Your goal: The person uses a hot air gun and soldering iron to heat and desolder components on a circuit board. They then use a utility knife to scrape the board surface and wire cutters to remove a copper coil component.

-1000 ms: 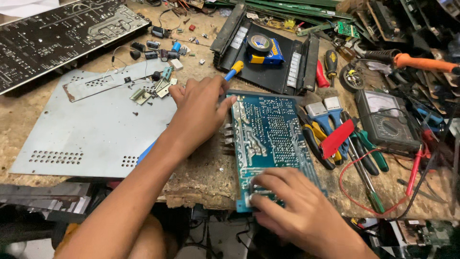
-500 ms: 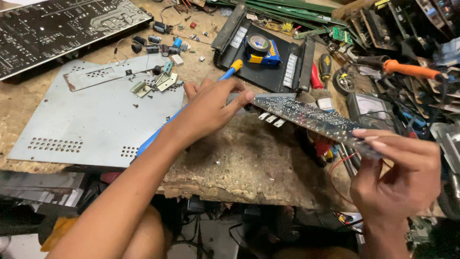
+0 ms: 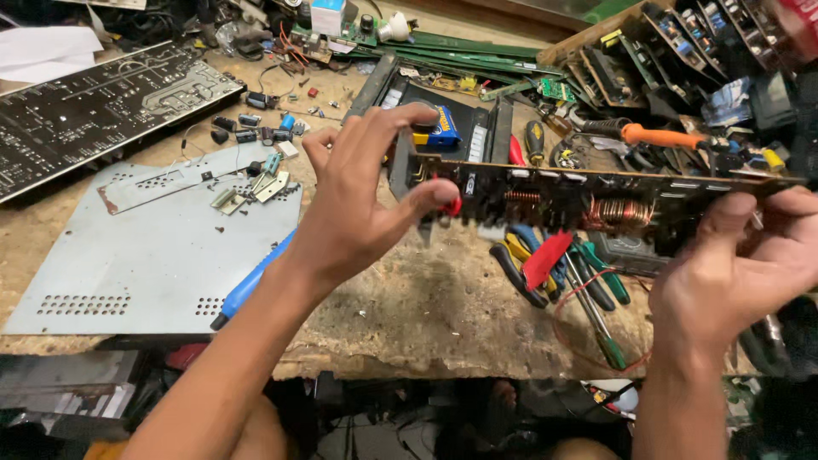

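I hold a circuit board [image 3: 588, 200] edge-on above the wooden bench, its underside with copper coils and dark parts turned towards me. My left hand [image 3: 362, 200] pinches its left end between thumb and fingers. At the other end, my right hand [image 3: 737, 268] grips the board's right end. A blue-handled tool [image 3: 251, 281] lies on the bench under my left forearm.
A grey metal cover plate [image 3: 136, 255] with small loose parts lies at left, a large dark circuit board [image 3: 94, 106] behind it. Pliers and screwdrivers [image 3: 562, 273] lie below the held board. A black tray [image 3: 443, 119], green boards and an orange-handled tool [image 3: 660, 136] sit at the back.
The board lay flat on the bench a second ago. Both hands have lifted it and tilted it up on edge, component side towards me, higher than half a second ago.
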